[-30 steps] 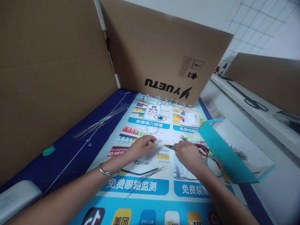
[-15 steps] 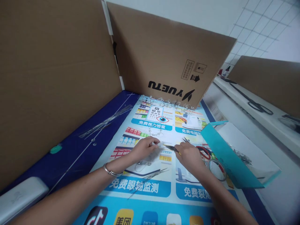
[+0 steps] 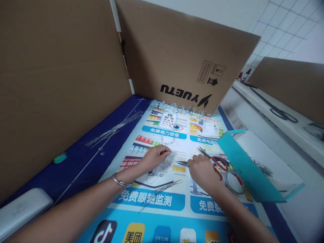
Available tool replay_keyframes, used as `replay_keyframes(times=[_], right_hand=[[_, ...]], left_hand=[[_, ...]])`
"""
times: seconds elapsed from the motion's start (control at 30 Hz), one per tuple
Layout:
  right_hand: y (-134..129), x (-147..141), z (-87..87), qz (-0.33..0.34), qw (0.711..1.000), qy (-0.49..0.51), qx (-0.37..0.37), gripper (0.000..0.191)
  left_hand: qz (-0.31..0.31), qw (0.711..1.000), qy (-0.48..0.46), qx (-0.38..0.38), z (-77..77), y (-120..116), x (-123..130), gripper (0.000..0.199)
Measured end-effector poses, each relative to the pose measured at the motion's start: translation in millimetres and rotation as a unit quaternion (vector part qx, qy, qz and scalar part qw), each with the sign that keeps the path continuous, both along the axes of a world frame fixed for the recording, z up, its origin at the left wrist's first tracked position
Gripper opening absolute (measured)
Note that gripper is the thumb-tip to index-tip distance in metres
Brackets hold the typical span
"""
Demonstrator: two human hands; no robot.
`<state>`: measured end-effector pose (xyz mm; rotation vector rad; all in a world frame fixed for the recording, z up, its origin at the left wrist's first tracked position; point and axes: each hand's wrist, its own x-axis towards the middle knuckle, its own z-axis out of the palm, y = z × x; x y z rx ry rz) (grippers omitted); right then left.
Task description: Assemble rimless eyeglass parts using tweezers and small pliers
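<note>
My left hand [image 3: 157,158], with a silver bangle on its wrist, is closed in a pinch on a fine wire with clear beads [image 3: 162,170] that hangs below the fingers. The part between the fingertips is hidden. My right hand [image 3: 202,168] is wrapped round needle-nose pliers [image 3: 183,163], whose dark, slightly parted jaws point left towards the wire. Red-handled scissors [image 3: 219,163] lie just beyond my right hand, and a round spool [image 3: 234,182] rests beside them. Another beaded piece [image 3: 168,139] lies on the printed sheet past my left hand.
Cut wires [image 3: 160,190] lie nearby, with a longer bundle [image 3: 115,129] at the left. A teal box [image 3: 255,175] with wire pieces stands at the right. Beaded pieces [image 3: 187,109] line the foot of the cardboard wall [image 3: 182,60]. A white case [image 3: 25,212] sits at near left.
The pliers' jaws have turned slightly and now show apart. My left fingers have shifted slightly, and the beaded wire below them shows more clearly. The view has moved a little.
</note>
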<state>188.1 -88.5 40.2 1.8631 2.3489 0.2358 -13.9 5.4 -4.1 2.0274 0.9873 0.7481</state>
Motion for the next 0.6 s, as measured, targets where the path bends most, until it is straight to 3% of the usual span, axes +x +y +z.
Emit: replay_keyframes(times=[0.47,0.6], right_hand=[[-2.4,-1.0,-6.3,-0.005,1.000,-0.011,0.003,0.010],[4.0,6.2,-2.5,-0.028,0.999,0.002,0.023,0.011]], left_hand=[[-0.021,0.998,0.045,0.032,-1.6,0.0,0.0,0.017],[0.001,1.000,0.021,0.007,1.5,-1.4,-0.5,0.024]])
